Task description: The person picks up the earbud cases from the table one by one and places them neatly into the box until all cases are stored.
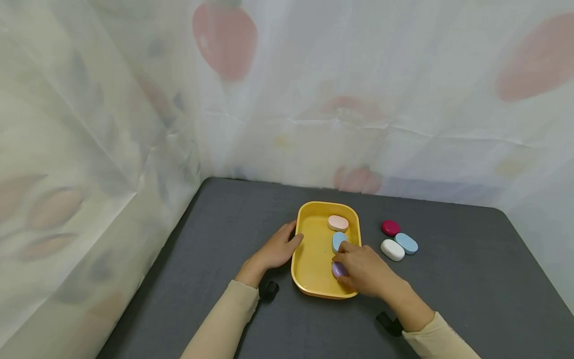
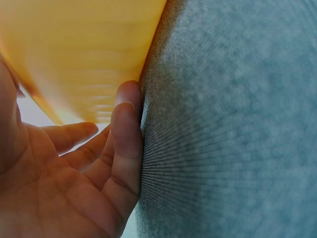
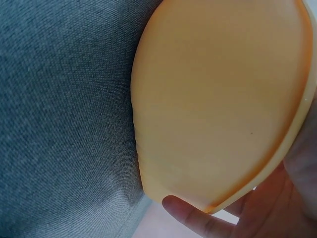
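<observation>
A yellow tray (image 1: pixel 314 269) with rounded corners lies on the dark table. My left hand (image 1: pixel 279 245) holds its left side, the thumb over the rim and the fingers against the outer wall (image 2: pixel 94 54). My right hand (image 1: pixel 365 269) reaches over the right rim and pinches a smooth purple oval piece (image 1: pixel 339 269) between thumb and fingers, low in the tray. Just above those fingers, a light blue oval piece (image 1: pixel 338 241) is partly covered by the hand. Farther back in the tray lies a pale pink oval piece (image 1: pixel 338 223). The right wrist view shows the tray's outer wall (image 3: pixel 213 99), not the purple piece.
Right of the tray, a dark red round piece (image 1: pixel 391 228), a light blue oval piece (image 1: pixel 406 243) and a white oval piece (image 1: pixel 392 250) lie close together on the grey tabletop (image 1: pixel 457 279). A patterned curtain (image 1: pixel 287 99) hangs behind and along the left side.
</observation>
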`<state>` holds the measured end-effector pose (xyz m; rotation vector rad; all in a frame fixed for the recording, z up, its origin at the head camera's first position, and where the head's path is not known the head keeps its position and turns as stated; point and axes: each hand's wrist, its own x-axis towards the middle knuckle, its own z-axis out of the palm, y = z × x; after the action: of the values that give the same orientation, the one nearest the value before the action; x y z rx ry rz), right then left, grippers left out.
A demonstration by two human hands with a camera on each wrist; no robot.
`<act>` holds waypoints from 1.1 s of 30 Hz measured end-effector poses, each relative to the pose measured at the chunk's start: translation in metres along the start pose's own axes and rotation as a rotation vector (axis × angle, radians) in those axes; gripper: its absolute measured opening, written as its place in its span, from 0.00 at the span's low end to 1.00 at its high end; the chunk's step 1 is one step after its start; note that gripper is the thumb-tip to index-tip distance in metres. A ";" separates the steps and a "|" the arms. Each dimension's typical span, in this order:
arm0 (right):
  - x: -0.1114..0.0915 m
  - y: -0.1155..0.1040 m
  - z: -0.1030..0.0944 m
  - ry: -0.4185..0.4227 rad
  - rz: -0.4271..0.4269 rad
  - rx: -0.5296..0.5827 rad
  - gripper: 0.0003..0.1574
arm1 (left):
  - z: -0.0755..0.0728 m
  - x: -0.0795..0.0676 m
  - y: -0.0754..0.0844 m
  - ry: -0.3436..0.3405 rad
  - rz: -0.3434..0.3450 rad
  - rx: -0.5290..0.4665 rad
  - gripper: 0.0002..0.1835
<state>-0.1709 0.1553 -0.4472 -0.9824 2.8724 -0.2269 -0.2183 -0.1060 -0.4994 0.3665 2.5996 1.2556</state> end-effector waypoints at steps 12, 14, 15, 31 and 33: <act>0.001 -0.003 -0.001 -0.024 0.021 0.009 0.17 | 0.000 0.000 0.000 0.005 0.002 0.003 0.34; 0.001 -0.003 0.000 -0.026 0.022 0.007 0.17 | 0.000 0.000 0.000 0.004 0.000 0.002 0.34; 0.001 -0.003 0.000 -0.027 0.022 0.006 0.17 | 0.000 0.000 0.000 0.003 -0.001 0.001 0.34; 0.002 -0.002 0.002 -0.018 0.019 -0.002 0.16 | 0.000 0.000 0.001 -0.001 0.000 -0.003 0.34; 0.002 -0.002 0.002 -0.016 0.017 -0.002 0.15 | 0.000 0.000 0.001 -0.001 -0.001 -0.002 0.34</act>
<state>-0.1708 0.1520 -0.4493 -0.9550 2.8657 -0.2134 -0.2183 -0.1059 -0.4988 0.3647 2.5973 1.2578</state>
